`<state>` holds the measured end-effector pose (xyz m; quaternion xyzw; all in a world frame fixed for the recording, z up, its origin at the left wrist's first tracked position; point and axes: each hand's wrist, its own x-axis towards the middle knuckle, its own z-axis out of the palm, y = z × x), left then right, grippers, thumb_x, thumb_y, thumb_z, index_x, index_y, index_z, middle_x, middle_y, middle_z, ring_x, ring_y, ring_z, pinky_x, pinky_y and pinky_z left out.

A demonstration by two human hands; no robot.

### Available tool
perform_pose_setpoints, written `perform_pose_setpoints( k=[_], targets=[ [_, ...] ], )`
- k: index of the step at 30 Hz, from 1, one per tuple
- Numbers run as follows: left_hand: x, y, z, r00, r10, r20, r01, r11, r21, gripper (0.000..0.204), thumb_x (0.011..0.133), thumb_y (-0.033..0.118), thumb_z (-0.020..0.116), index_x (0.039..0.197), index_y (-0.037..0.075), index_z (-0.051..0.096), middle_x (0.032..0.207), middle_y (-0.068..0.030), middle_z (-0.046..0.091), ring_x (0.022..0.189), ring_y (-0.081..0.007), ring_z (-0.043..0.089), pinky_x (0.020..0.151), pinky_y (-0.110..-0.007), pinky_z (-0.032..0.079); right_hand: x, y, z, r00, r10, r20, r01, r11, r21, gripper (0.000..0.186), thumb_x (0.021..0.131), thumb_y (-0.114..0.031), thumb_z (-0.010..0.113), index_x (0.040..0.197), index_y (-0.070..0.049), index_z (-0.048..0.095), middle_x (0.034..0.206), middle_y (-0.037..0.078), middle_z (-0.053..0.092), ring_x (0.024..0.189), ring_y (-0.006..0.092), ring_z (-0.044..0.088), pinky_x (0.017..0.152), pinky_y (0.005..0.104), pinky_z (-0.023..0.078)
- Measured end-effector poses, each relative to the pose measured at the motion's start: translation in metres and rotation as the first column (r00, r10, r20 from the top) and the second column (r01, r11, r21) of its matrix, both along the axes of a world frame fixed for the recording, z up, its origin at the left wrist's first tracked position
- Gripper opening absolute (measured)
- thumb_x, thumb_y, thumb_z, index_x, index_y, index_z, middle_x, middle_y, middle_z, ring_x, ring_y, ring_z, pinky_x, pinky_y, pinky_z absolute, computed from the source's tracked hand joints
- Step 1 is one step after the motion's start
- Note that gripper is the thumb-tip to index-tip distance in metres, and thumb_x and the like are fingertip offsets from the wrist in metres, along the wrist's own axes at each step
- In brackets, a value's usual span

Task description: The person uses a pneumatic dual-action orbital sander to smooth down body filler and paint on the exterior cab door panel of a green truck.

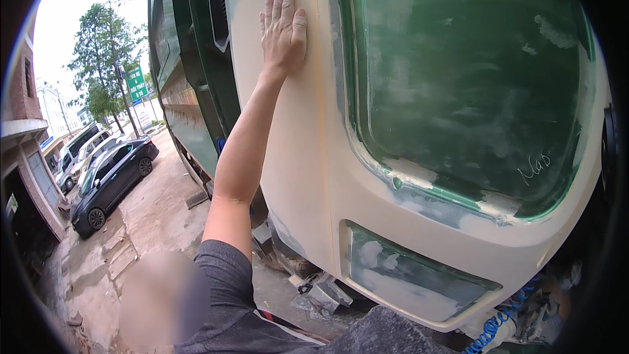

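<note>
My left hand [284,36] lies flat, palm down, on the beige side panel [298,137] of a large vehicle body. Its fingers are stretched upward and look dusted with pale powder. Bare below a dark grey sleeve, my left arm reaches up across the panel's lower part. A thin yellowish seam runs down the panel just right of the hand. Beyond it is a big recessed green panel [458,85] with a rounded frame, pale smears and scratched marks. Lower down sits a smaller recess [406,275] with whitish patches. My right hand does not show.
A coiled blue hose [495,328] hangs at the lower right. Metal parts [324,295] lie under the body. Another green vehicle body [190,65] stands close on the left. Farther off are a dark parked car [114,180], a brick building [26,105] and cracked paving [160,203].
</note>
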<state>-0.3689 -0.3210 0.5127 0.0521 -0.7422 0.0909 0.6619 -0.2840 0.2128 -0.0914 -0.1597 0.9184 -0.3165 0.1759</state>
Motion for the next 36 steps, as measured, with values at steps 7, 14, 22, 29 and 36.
perform_pose_setpoints(
  k=[7,14,22,29,36],
  targets=[
    [0.022,0.027,-0.126,0.997,-0.012,0.075,0.011,1.0,0.022,0.064,0.107,0.034,0.037,0.164,0.008,0.025,0.172,-0.0126,0.019,0.16,-0.0365,0.01,0.128,-0.053,0.004,-0.002,-0.017,-0.006,1.0,0.029,-0.003,-0.029,1.0,0.003,0.082,0.067,-0.042,0.089,0.136,-0.01,0.057,0.128,0.022,0.065,0.118,0.0432,0.062,0.101,0.0512,0.05],
    [0.032,0.024,-0.181,0.989,-0.049,0.143,0.056,0.998,-0.041,0.067,0.105,0.034,0.039,0.164,0.006,0.024,0.173,-0.0143,0.017,0.16,-0.0372,0.005,0.127,-0.053,0.0,0.007,-0.022,-0.012,0.998,0.055,-0.021,-0.056,0.998,-0.04,0.081,0.068,-0.04,0.088,0.137,-0.01,0.057,0.128,0.023,0.065,0.118,0.0443,0.061,0.101,0.0518,0.05],
    [0.002,-0.009,0.03,0.999,0.016,0.047,-0.015,1.0,-0.022,0.064,0.108,0.045,0.032,0.165,0.018,0.025,0.173,-0.0056,0.018,0.16,-0.0354,0.011,0.128,-0.052,0.006,0.034,-0.007,0.012,0.999,-0.004,0.042,0.005,1.0,-0.014,0.08,0.069,-0.037,0.087,0.138,-0.009,0.057,0.128,0.024,0.065,0.118,0.0454,0.061,0.1,0.0524,0.05],
    [-0.022,-0.016,0.123,0.999,0.016,-0.049,-0.013,0.998,0.057,0.066,0.107,0.051,0.031,0.165,0.021,0.025,0.173,-0.0049,0.018,0.16,-0.0348,0.011,0.128,-0.051,0.007,0.058,0.002,0.033,0.992,-0.09,0.085,0.09,0.996,0.002,0.08,0.069,-0.035,0.086,0.139,-0.009,0.057,0.128,0.025,0.065,0.118,0.0464,0.06,0.1,0.0529,0.05],
    [0.0,-0.018,0.035,1.0,0.007,-0.015,-0.007,1.0,-0.014,0.064,0.109,0.045,0.03,0.165,0.015,0.025,0.173,-0.0066,0.02,0.159,-0.0334,0.013,0.128,-0.049,0.008,0.069,-0.007,0.014,0.995,-0.097,-0.028,0.098,0.993,0.066,0.081,0.067,-0.034,0.087,0.138,-0.008,0.057,0.125,0.026,0.066,0.115,0.0469,0.062,0.098,0.0538,0.05]
  ],
)
